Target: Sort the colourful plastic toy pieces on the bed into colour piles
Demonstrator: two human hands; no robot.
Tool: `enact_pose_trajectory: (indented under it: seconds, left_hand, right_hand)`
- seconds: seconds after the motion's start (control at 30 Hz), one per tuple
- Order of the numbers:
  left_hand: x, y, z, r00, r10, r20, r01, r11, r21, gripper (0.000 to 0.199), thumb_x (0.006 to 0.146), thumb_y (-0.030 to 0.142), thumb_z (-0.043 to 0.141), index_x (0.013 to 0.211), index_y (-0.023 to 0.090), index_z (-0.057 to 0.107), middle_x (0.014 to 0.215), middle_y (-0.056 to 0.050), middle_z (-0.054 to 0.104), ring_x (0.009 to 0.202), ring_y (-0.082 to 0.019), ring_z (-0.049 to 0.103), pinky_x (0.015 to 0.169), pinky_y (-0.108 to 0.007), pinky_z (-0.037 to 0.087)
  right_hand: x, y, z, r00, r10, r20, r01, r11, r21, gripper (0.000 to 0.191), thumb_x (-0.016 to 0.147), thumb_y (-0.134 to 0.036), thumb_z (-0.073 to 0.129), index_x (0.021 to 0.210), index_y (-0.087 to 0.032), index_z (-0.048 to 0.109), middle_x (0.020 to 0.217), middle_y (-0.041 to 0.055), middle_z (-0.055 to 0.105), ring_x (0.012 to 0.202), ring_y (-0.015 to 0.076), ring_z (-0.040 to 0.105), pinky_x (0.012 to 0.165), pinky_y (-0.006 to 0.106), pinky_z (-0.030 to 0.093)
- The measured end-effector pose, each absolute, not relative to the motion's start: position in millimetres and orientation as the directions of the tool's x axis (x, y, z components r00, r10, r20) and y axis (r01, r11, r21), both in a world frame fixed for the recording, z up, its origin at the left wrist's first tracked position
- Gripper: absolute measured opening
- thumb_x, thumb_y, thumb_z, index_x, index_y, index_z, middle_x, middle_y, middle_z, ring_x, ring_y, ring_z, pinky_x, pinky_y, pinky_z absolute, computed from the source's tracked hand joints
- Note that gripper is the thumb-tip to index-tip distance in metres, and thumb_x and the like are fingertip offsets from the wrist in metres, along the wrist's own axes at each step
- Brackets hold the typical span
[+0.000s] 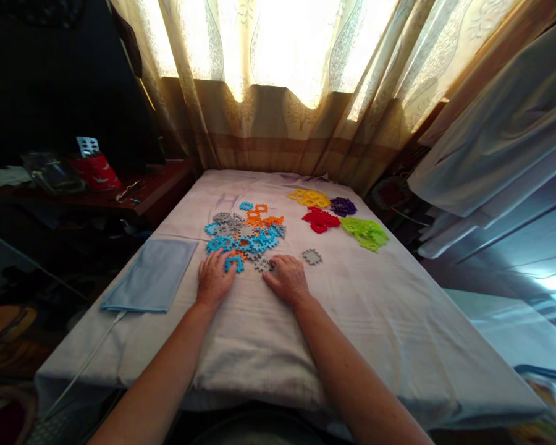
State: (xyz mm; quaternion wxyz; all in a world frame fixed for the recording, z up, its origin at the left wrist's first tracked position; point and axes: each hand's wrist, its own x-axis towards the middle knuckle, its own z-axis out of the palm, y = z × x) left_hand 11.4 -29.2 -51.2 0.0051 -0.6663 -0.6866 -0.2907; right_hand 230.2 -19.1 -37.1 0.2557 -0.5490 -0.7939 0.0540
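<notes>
A mixed pile of blue pieces (pixel 220 243), grey pieces (pixel 228 220) and orange pieces (pixel 256 216) with notched edges lies on the cloth-covered table. My left hand (pixel 214 278) rests at the pile's near left edge, fingers apart, beside a blue piece (pixel 234 264). At the near right edge, my right hand (pixel 287 277) has its fingers curled at a grey piece (pixel 262 265), which they seem to pinch. A single grey square piece (pixel 312 256) lies flat to the right of my right hand.
Separate heaps of yellow (pixel 309 198), purple (pixel 343 206), red (pixel 320 220) and green pieces (pixel 366 233) lie at the back right. A folded blue cloth (pixel 151 275) with a white cable lies at the left. Curtains (pixel 269 130) hang behind the table.
</notes>
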Motion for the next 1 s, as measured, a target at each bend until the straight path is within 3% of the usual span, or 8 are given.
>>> enact_pose_trajectory:
  seconds: [0.33,0.47,0.6,0.73,1.0]
  left_hand:
    - [5.3,-22.1,-60.8,-0.090,0.892,0.443,0.888,-0.130,0.441,0.038,0.087,0.036,0.052,0.121,0.024,0.065,0.135,-0.011,0.061,0.128,-0.031,0.053,0.110,-0.051,0.040]
    - [4.5,-22.5,-59.4,-0.096,0.892,0.442,0.880,-0.131,0.456,0.038,0.086,0.035,0.053,0.120,0.023,0.066,0.134,-0.011,0.062,0.127,-0.030,0.054,0.110,-0.050,0.040]
    - [4.7,-23.0,-59.3,-0.099,0.887,0.452,0.877,-0.137,0.461,0.039,0.086,0.035,0.053,0.120,0.022,0.066,0.134,-0.012,0.062,0.126,-0.031,0.055,0.109,-0.050,0.041]
    - [5.1,-22.3,-59.7,-0.095,0.882,0.461,0.872,-0.150,0.466,0.039,0.085,0.035,0.052,0.119,0.022,0.067,0.133,-0.012,0.062,0.125,-0.032,0.055,0.109,-0.051,0.042]
    - [3.3,-20.9,-60.0,-0.084,0.879,0.470,0.858,-0.176,0.483,0.040,0.085,0.036,0.051,0.119,0.020,0.067,0.132,-0.013,0.063,0.124,-0.032,0.056,0.108,-0.051,0.043]
  right_hand:
    - [236.0,-15.7,-41.8,-0.242,0.898,0.366,0.844,0.382,-0.377,0.022,0.084,-0.034,0.068,0.101,-0.021,0.068,0.105,0.0082,0.071,0.102,0.0241,0.060,0.091,0.036,0.037]
    - [251.9,-12.2,-41.3,-0.157,0.889,0.430,0.852,0.342,-0.396,0.020,0.085,-0.035,0.067,0.100,-0.021,0.068,0.105,0.0080,0.072,0.101,0.0237,0.061,0.092,0.035,0.037]
    - [282.6,-3.9,-41.6,0.086,0.876,0.474,0.878,0.158,-0.451,0.024,0.084,-0.036,0.065,0.101,-0.019,0.069,0.105,0.0101,0.072,0.099,0.0244,0.061,0.089,0.035,0.037]
    - [309.7,2.4,-43.4,0.335,0.848,0.410,0.870,-0.110,-0.481,0.030,0.082,-0.036,0.064,0.104,-0.017,0.069,0.105,0.0119,0.072,0.099,0.0261,0.060,0.084,0.035,0.038]
    - [318.0,2.3,-44.2,0.448,0.840,0.307,0.837,-0.274,-0.473,0.032,0.084,-0.038,0.063,0.108,-0.018,0.069,0.110,0.0114,0.070,0.103,0.0267,0.058,0.085,0.036,0.039]
